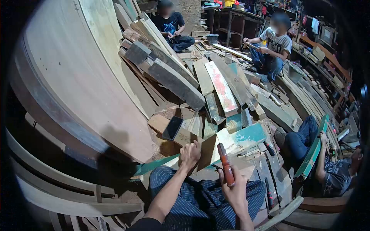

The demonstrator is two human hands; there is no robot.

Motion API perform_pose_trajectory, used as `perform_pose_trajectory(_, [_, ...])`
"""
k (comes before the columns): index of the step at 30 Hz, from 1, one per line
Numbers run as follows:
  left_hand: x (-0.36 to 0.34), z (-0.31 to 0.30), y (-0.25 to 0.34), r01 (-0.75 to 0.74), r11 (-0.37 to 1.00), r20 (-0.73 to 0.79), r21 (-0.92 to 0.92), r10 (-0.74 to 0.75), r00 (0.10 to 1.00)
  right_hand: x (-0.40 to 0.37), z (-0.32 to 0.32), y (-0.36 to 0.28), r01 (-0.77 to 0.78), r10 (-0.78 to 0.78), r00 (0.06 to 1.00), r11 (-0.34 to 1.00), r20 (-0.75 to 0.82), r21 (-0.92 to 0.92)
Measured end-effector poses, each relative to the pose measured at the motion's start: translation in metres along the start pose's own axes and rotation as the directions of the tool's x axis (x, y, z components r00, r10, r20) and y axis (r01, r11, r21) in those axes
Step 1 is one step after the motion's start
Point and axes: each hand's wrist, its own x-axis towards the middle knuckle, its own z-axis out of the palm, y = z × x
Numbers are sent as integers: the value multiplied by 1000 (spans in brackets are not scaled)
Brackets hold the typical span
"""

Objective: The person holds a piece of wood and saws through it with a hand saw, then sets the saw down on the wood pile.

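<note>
Head view: right hand (234, 190) grasps a red-handled tool (225, 167); left hand (190, 154), clenched, rests on the teal-painted plank (246, 138) beside it.

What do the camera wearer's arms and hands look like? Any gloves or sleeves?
Both hands are bare: no gloves on the left hand or right hand. The forearms are uncovered; a dark sleeve shows only high on the left arm.

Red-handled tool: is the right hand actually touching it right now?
Touching. The head view shows the right hand closed around the lower end of the red-handled tool, with the fingers wrapped on the handle and no gap showing.
</note>
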Motion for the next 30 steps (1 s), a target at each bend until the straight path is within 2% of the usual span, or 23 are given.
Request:
perform_pose_trajectory(3, [-2, -2, 0, 8, 998, 42, -68, -6, 999, -10, -6, -4, -18, 17, 999, 999, -30, -28])
perform_pose_trajectory(4, [1, -5, 1, 74, 993, 150, -89, -60, 987, -16, -14, -10, -32, 31, 999, 997, -13, -64])
perform_pose_trajectory(5, [5, -4, 1, 82, 994, 157, -76, -70, 985, -21, -22, -17, -47, 48, 999, 994, 1, -102])
perform_pose_trajectory(6, [6, -1, 0, 92, 994, 170, -65, -80, 982, -27, -28, -26, -44, 42, 998, 998, -38, -43])
perform_pose_trajectory(9, [5, -1, -4, 56, 998, 172, -28, -51, 984, -53, -51, -37, 157, -183, 982, 928, -49, -337])
perform_pose_trajectory(10, [4, 2, -7, 51, 997, 155, -49, -43, 987, -61, -68, -56, -130, 130, 992, 992, 10, 5])
perform_pose_trajectory(11, [4, 4, -9, 46, 996, 137, -71, -36, 990, -70, -74, -56, -128, 128, 992, 992, -5, 13])
perform_pose_trajectory(13, [4, 5, -9, 53, 999, 119, 2, -52, 992, -83, -90, -54, -216, 218, 974, 976, 62, -34])
perform_pose_trajectory(14, [4, 7, -8, 54, 998, 111, 36, -58, 992, -85, -89, -51, -199, 199, 980, 980, 19, 3])
perform_pose_trajectory(17, [2, -2, -2, 12, 1000, 110, 22, -14, 994, -88, -84, -39, -206, 203, 978, 976, -48, -71])
perform_pose_trajectory(18, [4, 0, -2, 59, 998, 126, 13, -60, 990, -85, -83, -43, -180, 172, 982, 977, -74, -111])
perform_pose_trajectory(21, [4, -1, -7, 17, 1000, 150, -11, -15, 989, -70, -79, -53, -194, 190, 981, 977, -49, -86])
perform_pose_trajectory(22, [5, -1, -7, 29, 999, 172, -29, -24, 985, -66, -69, -40, -298, 299, 953, 954, -36, 34])
perform_pose_trajectory(25, [3, -6, -5, 85, 995, 219, -43, -74, 973, -37, -44, -23, -75, 72, 994, 996, -85, -40])
perform_pose_trajectory(28, [5, 1, -10, 77, 994, 145, -72, -66, 987, -16, -43, -36, -92, 92, 996, 995, -12, -41])
perform_pose_trajectory(30, [3, 5, -13, 44, 999, 103, -31, -41, 994, -13, -45, -39, -84, 83, 996, 996, -17, -39])
